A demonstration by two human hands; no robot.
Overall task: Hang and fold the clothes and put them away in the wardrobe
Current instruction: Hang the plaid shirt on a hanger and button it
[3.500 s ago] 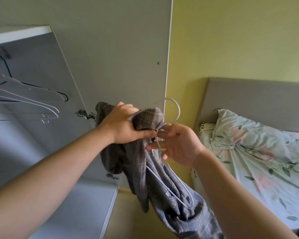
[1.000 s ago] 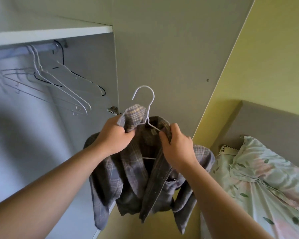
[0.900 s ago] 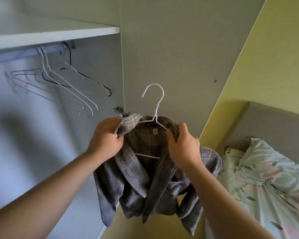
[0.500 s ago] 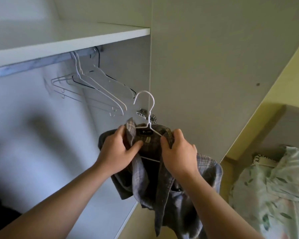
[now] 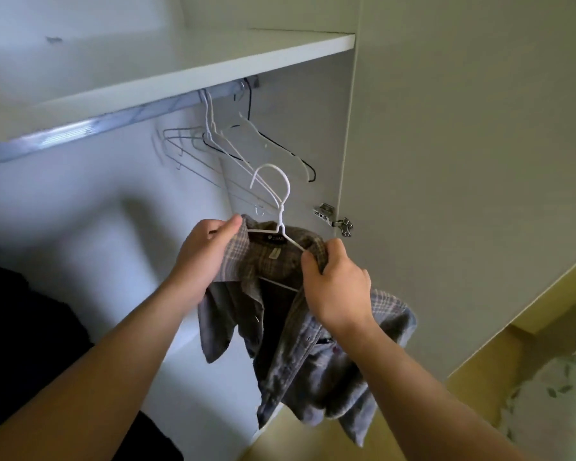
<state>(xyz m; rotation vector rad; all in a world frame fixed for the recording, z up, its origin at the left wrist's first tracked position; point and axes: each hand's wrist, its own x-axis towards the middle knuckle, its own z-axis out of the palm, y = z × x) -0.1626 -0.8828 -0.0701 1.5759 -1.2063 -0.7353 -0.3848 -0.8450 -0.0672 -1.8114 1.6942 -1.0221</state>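
Head view: left hand [image 5: 203, 257] and right hand [image 5: 335, 287] each gripped the shirt [image 5: 290, 327] collar on a white hanger [image 5: 277, 207], held before the open wardrobe [image 5: 346, 128]. Inside, spare hangers [image 5: 233, 144] hung at the rail's [image 5: 97, 126] right end, under the shelf [image 5: 193, 61].

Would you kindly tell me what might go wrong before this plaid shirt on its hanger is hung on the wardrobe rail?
The plaid shirt sits bunched on the white hanger, with the left hand and right hand gripping its collar; once let go, it may slip off. Its hook could also snag the empty hangers crowded at the right end of the rail.
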